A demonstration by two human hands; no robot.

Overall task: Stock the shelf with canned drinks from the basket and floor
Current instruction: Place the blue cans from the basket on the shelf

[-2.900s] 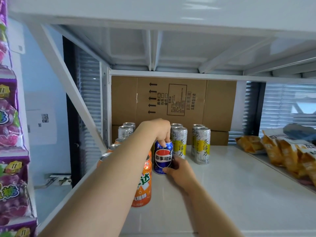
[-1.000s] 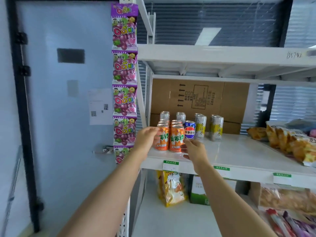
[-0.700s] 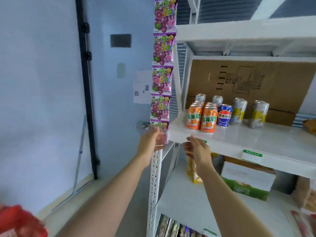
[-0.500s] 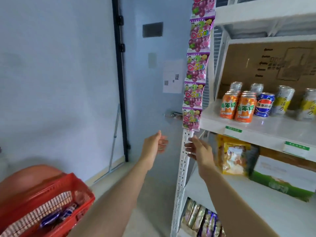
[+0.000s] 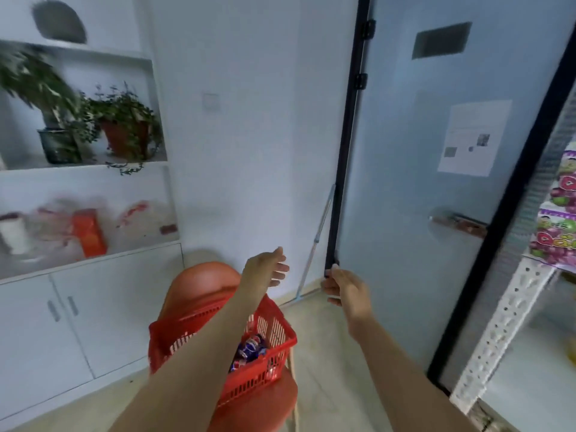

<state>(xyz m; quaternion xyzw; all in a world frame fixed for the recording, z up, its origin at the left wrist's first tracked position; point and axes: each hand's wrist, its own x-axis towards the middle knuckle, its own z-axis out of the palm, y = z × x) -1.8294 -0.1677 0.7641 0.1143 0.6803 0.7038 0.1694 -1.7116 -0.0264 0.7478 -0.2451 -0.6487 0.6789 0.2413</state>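
Both your hands empty, fingers loosely extended: left hand (image 5: 265, 269) past far rim of red plastic mesh basket (image 5: 260, 377), right hand (image 5: 346, 291) further right. Blue drink cans (image 5: 249, 350) lie in basket, on orange chair (image 5: 199, 283), left of white perforated metal shelf (image 5: 498, 322).

Brightly and evenly lit by soft, diffuse light, source out of frame. Cool bluish cast over the frosted door (image 5: 405, 198); white wall (image 5: 249, 120) near washed out. Shadows faint and soft-edged. Heavy motion smear at the left: potted plants (image 5: 124, 123) and orange box (image 5: 88, 233) streaked, detail lost. Sharper at centre: left hand (image 5: 265, 269) and right hand (image 5: 347, 291) only slightly soft; cans (image 5: 249, 347) in the red basket (image 5: 249, 380) blurred. Wide-angle bending at the edges: black door frame (image 5: 346, 151) and perforated shelf post (image 5: 505, 319) leaning.
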